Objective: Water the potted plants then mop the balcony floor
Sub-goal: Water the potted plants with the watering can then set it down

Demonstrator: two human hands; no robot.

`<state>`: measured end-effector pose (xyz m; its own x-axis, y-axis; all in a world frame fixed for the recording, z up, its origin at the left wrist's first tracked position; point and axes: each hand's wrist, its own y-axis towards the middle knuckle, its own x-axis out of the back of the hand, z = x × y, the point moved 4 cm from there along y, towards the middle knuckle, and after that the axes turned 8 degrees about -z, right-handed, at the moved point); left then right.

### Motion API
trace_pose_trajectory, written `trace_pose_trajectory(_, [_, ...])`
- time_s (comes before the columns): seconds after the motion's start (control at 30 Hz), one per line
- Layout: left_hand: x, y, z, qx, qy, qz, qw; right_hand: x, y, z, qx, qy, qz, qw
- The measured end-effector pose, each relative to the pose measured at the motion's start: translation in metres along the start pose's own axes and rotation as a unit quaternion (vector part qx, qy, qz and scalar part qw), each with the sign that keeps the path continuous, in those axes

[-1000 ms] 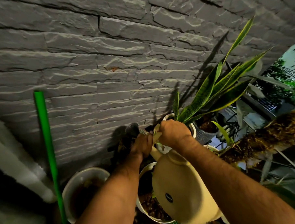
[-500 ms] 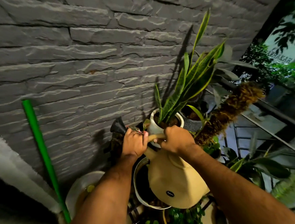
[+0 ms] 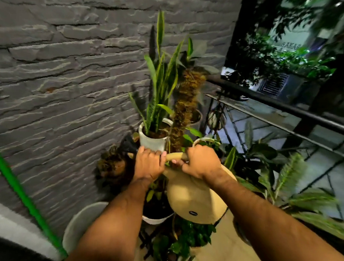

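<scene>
Cream watering can [image 3: 193,198], black oval label unreadable, both hands gripping: left hand [image 3: 149,165] spout, right hand [image 3: 202,164] handle, snake plant pot [image 3: 152,142] frame centre, green pole [image 3: 17,184] lower left.

Green pole [image 3: 24,197] cut off at left and bottom edges. Left hand [image 3: 149,164] hides watering can spout [image 3: 174,156] midsection. Foliage at right edge blurred.

wall [image 3: 71,70]: grey rough stone courses, lit from the near side – fills left half | railing [image 3: 286,109]: dark metal bar, right | floor [image 3: 221,251]: pale tiles, lower centre | beyond railing – dark trees [image 3: 279,56], pale building [image 3: 289,38], night
</scene>
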<state>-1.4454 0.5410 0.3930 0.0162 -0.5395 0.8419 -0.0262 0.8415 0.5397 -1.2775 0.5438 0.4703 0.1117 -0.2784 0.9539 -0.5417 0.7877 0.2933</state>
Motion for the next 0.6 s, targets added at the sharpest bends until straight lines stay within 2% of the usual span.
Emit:
trace_pose_trajectory(0.1, [0.005, -0.006, -0.059, -0.031, 0.011, 0.009, 0.999, 0.012, -0.045, -0.04, -0.025, -0.013, -0.014, 0.999])
trace_pose_trajectory(0.23, [0.014, -0.014, -0.147, -0.085, -0.043, 0.002, 0.996, 0.03, -0.112, -0.097, -0.072, -0.029, -0.01, 0.997])
trace_pose_trajectory(0.33, [0.007, -0.019, -0.214, -0.135, -0.062, 0.029, 0.988, 0.042, -0.162, -0.14, -0.12, -0.05, -0.005, 0.991])
trace_pose_trajectory(0.6, [0.018, -0.04, -0.399, -0.297, -0.134, 0.009, 0.945, 0.07, -0.3, -0.247, -0.261, -0.086, 0.005, 0.961])
